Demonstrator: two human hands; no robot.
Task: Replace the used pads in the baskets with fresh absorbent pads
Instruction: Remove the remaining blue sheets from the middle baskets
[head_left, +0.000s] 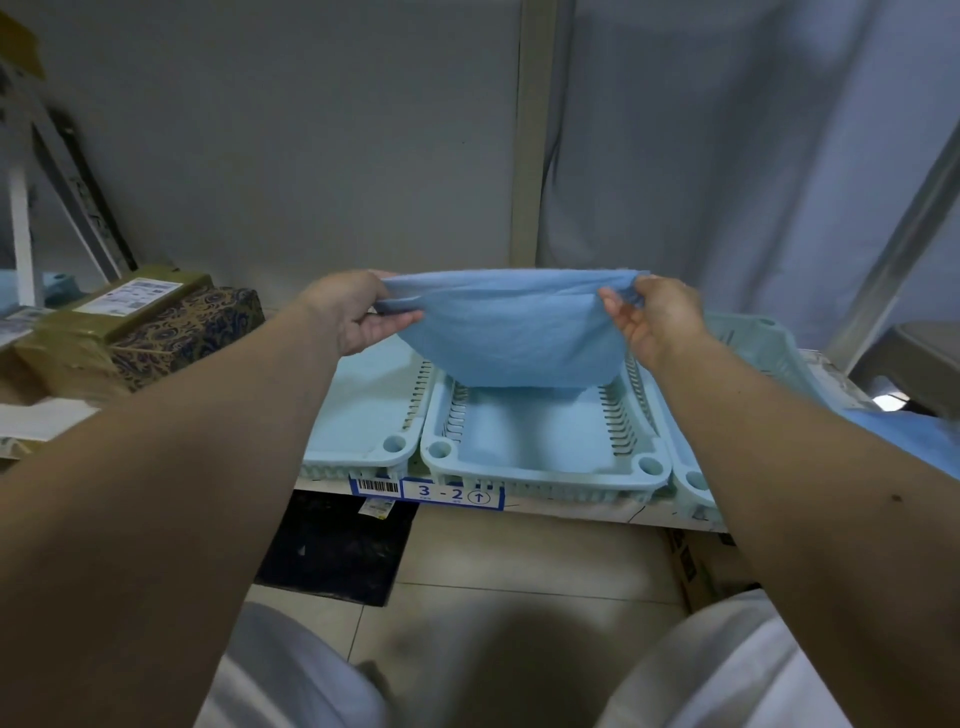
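Note:
A blue absorbent pad (511, 327) hangs sagging in the air above the middle basket (545, 470). My left hand (353, 312) pinches its left edge and my right hand (657, 319) pinches its right edge. The middle basket is pale blue plastic with slotted walls and stands on the shelf below the pad. A similar left basket (363, 447) stands beside it, and a right basket (691, 480) is partly hidden by my right forearm.
The white shelf edge carries a label (452, 493) reading 3-2. Wrapped boxes (130, 332) lie at the left of the shelf. More blue material (914, 436) lies at the far right. A metal post (893, 249) slants up on the right. Below is tiled floor with a dark mat (337, 545).

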